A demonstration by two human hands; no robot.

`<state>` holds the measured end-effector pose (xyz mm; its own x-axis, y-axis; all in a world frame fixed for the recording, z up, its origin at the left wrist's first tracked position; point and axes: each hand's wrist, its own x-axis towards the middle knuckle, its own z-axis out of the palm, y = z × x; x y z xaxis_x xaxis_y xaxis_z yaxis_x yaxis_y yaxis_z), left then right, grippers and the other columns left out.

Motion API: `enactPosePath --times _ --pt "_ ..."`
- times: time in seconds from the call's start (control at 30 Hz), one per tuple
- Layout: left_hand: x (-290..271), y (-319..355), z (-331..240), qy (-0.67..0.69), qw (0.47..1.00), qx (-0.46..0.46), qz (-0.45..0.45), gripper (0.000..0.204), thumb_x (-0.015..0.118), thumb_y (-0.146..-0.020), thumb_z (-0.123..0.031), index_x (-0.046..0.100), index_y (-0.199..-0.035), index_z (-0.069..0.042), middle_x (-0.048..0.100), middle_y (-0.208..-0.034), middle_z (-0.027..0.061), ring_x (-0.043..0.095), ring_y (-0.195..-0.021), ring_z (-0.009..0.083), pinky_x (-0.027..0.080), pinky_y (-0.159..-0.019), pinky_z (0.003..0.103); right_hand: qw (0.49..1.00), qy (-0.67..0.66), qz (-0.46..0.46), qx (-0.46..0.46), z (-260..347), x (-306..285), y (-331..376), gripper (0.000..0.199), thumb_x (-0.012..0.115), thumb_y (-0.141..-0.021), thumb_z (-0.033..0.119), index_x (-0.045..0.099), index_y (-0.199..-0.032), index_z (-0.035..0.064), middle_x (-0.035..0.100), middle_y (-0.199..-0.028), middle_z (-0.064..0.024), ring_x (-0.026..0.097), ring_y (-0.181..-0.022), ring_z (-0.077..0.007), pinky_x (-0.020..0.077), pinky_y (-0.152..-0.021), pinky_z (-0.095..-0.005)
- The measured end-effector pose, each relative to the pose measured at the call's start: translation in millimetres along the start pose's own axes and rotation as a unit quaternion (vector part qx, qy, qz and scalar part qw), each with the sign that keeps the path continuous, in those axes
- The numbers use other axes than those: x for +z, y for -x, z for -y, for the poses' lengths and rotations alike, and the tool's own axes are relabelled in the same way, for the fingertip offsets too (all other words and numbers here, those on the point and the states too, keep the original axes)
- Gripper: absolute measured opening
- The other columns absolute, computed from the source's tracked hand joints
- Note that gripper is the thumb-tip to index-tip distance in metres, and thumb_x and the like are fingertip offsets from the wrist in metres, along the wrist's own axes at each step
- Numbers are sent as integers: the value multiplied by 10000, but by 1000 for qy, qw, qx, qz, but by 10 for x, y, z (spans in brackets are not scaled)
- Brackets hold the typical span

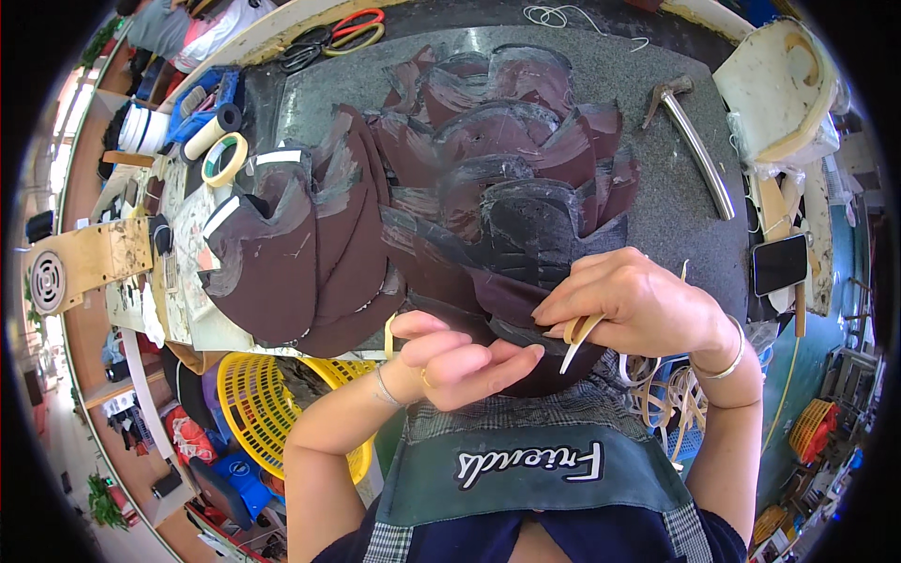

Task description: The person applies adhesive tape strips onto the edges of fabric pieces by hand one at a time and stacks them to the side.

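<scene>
My left hand (460,361) and my right hand (629,305) meet at the near edge of a dark maroon cut leather piece (511,296). My right hand pinches a thin cream strip (577,338) against that piece's edge, its loose end hanging down. My left hand grips the same piece from below, fingers curled under it. Many similar maroon pieces (488,159) lie overlapped in a fan on the grey work surface (676,206) beyond my hands, with a second stack (291,253) to the left.
A metal hammer (694,141) lies at the right, a dark phone (781,265) beyond it. Scissors (333,38) sit at the back, tape rolls (223,158) at the left. A yellow basket (258,399) stands below the bench; cream strip offcuts (666,399) pile by my right wrist.
</scene>
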<state>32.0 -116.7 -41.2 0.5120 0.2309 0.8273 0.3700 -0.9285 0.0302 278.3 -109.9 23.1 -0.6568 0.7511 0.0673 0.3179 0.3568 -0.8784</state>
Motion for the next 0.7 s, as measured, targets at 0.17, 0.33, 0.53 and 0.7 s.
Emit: enactPosePath --times 0.17,0.33,0.53,0.7 --pt "16 -6 7 4 1000 -3 4 362 869 -610 -252 744 -897 -432 356 -921 -85 344 -924 133 321 -795 287 995 103 3 -12 44 53 35 116 682 -744 52 659 -853 23 662 -806 -105 638 -792 -313 513 -711 -417" --pt "2 14 -13 39 999 -18 21 367 870 -595 -245 747 -892 -423 371 -931 -81 356 -945 141 324 -792 293 989 135 -57 19 -17 30 -46 111 676 -758 49 629 -853 16 640 -788 -119 635 -787 -321 510 -699 -411" --pt "-31 45 -22 30 999 -9 22 381 864 -582 -224 750 -892 -415 388 -932 -75 360 -947 144 327 -784 302 998 30 -52 -16 -17 -88 -41 144 671 -765 28 684 -906 5 658 -780 -115 651 -790 -311 521 -699 -399" --pt "-9 52 -30 32 999 -14 29 405 837 -578 -170 756 -901 -401 391 -921 -82 357 -926 138 319 -773 298 988 149 27 0 64 -45 13 199 748 -710 152 718 -881 54 660 -826 -63 643 -850 -264 518 -747 -364"
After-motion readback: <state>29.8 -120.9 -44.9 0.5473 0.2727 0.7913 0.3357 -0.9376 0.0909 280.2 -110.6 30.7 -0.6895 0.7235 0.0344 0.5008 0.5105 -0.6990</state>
